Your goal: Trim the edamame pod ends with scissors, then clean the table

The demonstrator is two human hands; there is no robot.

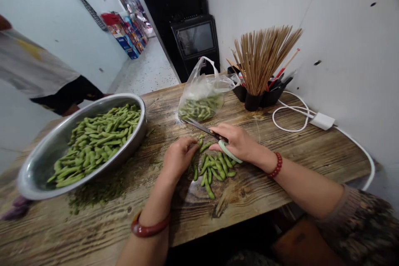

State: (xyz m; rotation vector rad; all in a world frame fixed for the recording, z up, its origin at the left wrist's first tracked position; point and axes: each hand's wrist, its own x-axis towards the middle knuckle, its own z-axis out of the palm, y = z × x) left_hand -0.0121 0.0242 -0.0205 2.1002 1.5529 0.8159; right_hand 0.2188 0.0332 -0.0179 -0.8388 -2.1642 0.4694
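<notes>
My right hand [237, 143] is closed around a pair of scissors [199, 125] with pale green handles, the blades pointing left toward the plastic bag. My left hand [179, 156] is pinched, with a green soybean pod [200, 139] at its fingertips. Beneath and between both hands lies a small pile of loose soybean pods [215, 168] on the wooden table [249, 199]. Behind the scissors, a clear plastic bag [202, 87] holds more pods. To the left, a large metal basin [144, 118] contains many pods.
Trimmed green scraps [96, 195] lie beside the basin. At the back right stand a black holder [253, 102] of wooden skewers and pens, and a white adapter [322, 121] with its cable. A person [40, 66] stands beyond the basin. A purple item [17, 208] sits at the left edge.
</notes>
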